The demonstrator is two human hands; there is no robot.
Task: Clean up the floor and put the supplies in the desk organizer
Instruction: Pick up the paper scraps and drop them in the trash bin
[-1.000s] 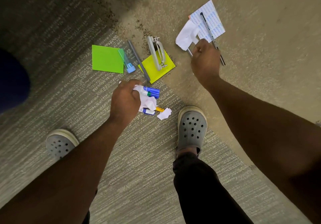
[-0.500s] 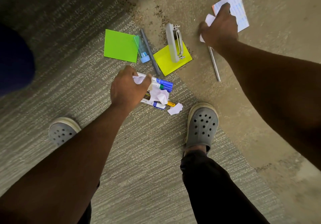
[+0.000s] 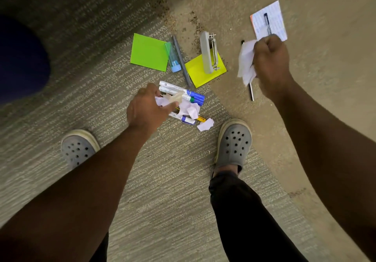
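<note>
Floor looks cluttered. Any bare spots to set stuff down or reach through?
Bare carpet lies between the two shoes, and left of the green sticky pad. Bare floor also lies right of the right hand. Crowded: markers and paper scraps by the left hand; stapler on yellow pad.

**Underfoot and at the edges**

Two grey perforated clogs, one (image 3: 78, 149) at left and one (image 3: 234, 142) at right, stood on ribbed carpet (image 3: 162, 190). Black trousers (image 3: 240, 211) covered the right leg. A dark blue shape (image 3: 20, 58) sat at the left edge.
</note>
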